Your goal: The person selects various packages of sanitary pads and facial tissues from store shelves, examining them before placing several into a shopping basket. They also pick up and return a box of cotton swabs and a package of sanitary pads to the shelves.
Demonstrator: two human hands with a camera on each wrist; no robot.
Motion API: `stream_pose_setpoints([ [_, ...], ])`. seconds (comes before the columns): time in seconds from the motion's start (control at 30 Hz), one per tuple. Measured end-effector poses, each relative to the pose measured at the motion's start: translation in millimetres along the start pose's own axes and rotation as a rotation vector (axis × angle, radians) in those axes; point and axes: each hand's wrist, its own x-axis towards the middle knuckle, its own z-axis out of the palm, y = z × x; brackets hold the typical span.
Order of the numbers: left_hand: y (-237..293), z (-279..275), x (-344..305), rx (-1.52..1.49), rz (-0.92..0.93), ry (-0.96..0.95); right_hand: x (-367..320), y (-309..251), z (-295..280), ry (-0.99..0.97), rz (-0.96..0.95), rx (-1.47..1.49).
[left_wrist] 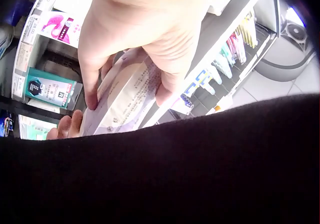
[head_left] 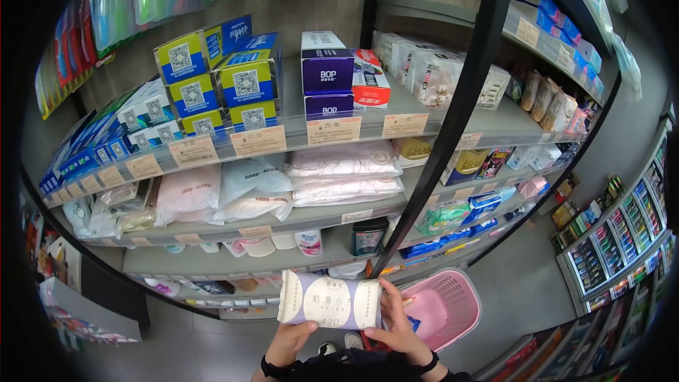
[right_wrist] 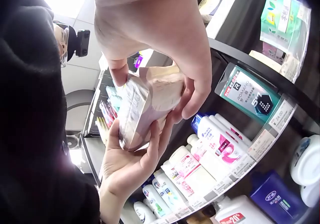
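Both hands hold a plastic-wrapped tissue pack (head_left: 329, 296), cream with lavender circles and marked 420, level in front of the body. At its left end my left hand (head_left: 288, 343) grips from below, the thumb lying over the lower front edge. My right hand (head_left: 397, 325) grips the right end, fingers behind and at the side, thumb at the lower corner. The left wrist view has the pack (left_wrist: 122, 94) between thumb and fingers of the left hand (left_wrist: 142, 24). In the right wrist view, both hands wrap the pack (right_wrist: 145, 104) from opposite sides.
Shelves (head_left: 290, 131) of boxed goods stand ahead, with bagged packs (head_left: 346, 159) on the tier below and bottles (head_left: 309, 242) lower down. A black post (head_left: 453, 120) divides them. A pink basket (head_left: 463, 311) is on the floor at the right, behind the right hand.
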Motion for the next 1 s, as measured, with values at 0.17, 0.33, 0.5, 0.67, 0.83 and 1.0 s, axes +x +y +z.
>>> stream_pose_setpoints([
  [0.17,-1.3,0.5,0.1,0.011,-0.018,0.029,0.6,-2.6,-2.7,0.014,0.028,-0.003],
  [0.33,-3.1,2.1,1.8,0.011,-0.013,0.012,1.7,-3.6,-5.0,0.016,0.01,-0.011],
  [0.5,-5.0,0.9,1.7,0.012,-0.02,0.005,1.1,-5.8,-6.1,0.012,0.013,0.011],
  [0.67,-5.2,3.1,1.3,0.01,-0.028,0.009,0.0,-4.0,-8.3,0.01,0.008,0.018],
  [0.83,-5.4,4.2,1.1,0.0,-0.022,0.009,-0.7,-5.3,-8.3,0.003,-0.004,0.015],
  [1.0,-7.1,1.1,0.3,0.004,-0.03,0.015,-0.9,-5.4,-8.4,-0.001,0.004,0.021],
])
